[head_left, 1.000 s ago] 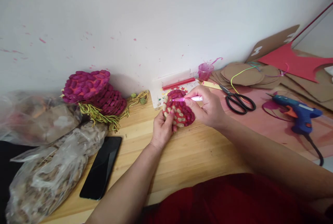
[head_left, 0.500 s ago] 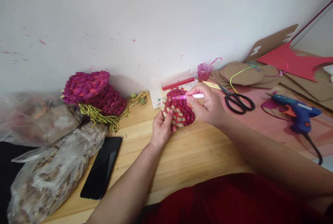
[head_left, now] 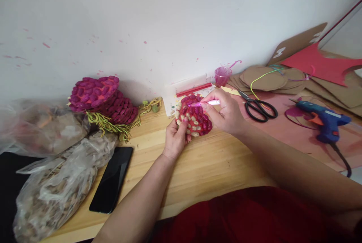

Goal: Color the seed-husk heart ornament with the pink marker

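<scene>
Pink-and-white brush pointing to nine o'clock, pinched by the right hand at three o'clock of the studded disc, while the left hand, nearer, clasps that disc from eight o'clock

Vs 1 s ago, your R hand & the paintbrush sit a bit higher mid-frame, handle end tipped up slightly more. View's shifted too: smartphone slightly farther R, lower L of frame.

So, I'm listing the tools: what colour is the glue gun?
The glue gun is mostly blue, its trigger orange; head view.
</scene>
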`<state>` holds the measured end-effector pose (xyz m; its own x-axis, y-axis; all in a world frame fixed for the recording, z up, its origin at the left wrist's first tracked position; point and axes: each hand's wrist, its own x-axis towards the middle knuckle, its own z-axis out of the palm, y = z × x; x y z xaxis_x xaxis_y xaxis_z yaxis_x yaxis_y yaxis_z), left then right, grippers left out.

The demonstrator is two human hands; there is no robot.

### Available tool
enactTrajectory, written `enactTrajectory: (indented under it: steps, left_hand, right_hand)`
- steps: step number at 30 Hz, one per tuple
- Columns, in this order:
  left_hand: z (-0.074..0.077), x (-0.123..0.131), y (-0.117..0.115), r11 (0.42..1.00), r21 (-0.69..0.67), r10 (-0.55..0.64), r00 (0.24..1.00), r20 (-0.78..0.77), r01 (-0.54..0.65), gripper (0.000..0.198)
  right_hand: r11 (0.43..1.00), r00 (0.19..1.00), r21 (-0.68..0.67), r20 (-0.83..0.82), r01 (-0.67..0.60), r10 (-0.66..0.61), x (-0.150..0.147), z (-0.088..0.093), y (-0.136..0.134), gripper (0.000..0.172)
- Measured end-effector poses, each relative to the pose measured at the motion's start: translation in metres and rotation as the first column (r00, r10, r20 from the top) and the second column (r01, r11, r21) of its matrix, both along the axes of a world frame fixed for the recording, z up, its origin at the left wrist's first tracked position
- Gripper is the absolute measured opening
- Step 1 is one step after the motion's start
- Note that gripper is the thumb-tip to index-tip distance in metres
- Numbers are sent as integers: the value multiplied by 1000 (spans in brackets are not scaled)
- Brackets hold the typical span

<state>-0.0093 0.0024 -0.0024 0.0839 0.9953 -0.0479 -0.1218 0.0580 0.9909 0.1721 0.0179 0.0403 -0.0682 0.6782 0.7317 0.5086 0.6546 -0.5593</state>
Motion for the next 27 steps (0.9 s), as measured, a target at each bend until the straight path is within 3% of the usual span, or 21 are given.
enactTrajectory:
  steps: [6, 18, 21, 27]
  left_hand:
    - [-2, 0, 0, 1000, 22, 12, 1000, -18, -12, 50]
    - [-10, -2, 1, 994, 111, 6, 995, -103, 5, 41]
    - [-10, -3, 1, 986, 168, 48, 988, -145, -23, 39]
    - [-8, -7, 1, 932, 355, 179, 940, -291, -67, 31]
  right_hand:
    - [997, 997, -6, 6, -71, 71, -3, 1, -4, 5]
    - [999, 998, 19, 29, -47, 47, -1, 6, -5, 5]
    - [1000, 1000, 17, -8, -16, 16, 1, 9, -5, 4]
    - [995, 993, 2, -61, -103, 103, -4, 17, -17, 3]
